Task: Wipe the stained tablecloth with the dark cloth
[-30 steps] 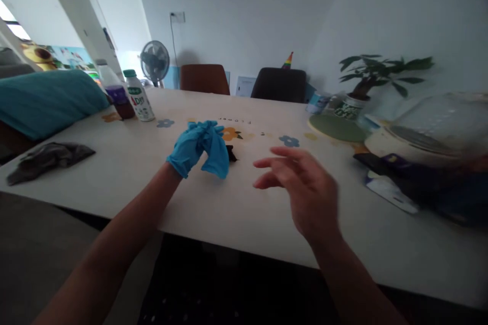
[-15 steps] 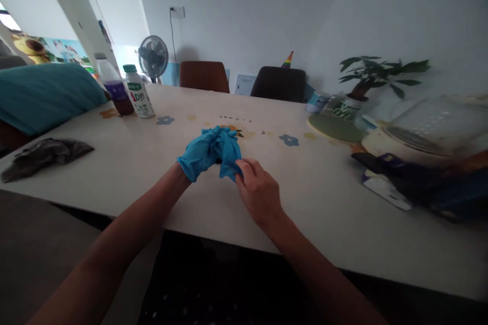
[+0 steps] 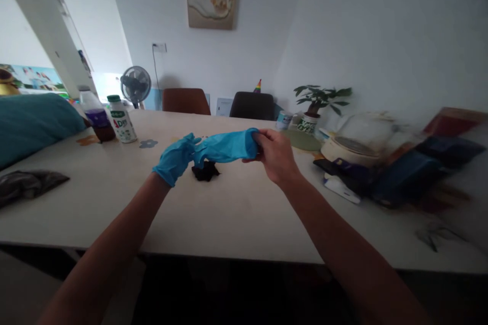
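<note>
My left hand [image 3: 175,158] wears a blue disposable glove and pinches the finger end of a second blue glove [image 3: 225,146]. That loose glove stretches sideways above the table, its cuff pointing right. The bare fingers of my right hand [image 3: 275,156] are closed on the cuff; part of the thumb is behind it. Just below the gloves, a small crumpled black item [image 3: 206,171] lies on the white table [image 3: 229,213]; its kind cannot be made out.
A brown-filled bottle [image 3: 98,117] and a white bottle with a green cap [image 3: 122,121] stand back left. A dark cloth [image 3: 32,185] lies at the left. To the right are a potted plant [image 3: 310,117], a green mat [image 3: 300,140] and a cream pot [image 3: 348,151].
My hands have drawn apart, pulling the loose glove from a bunched heap into a stretched length. The black item now shows beneath it. The view has tilted up and turned right.
</note>
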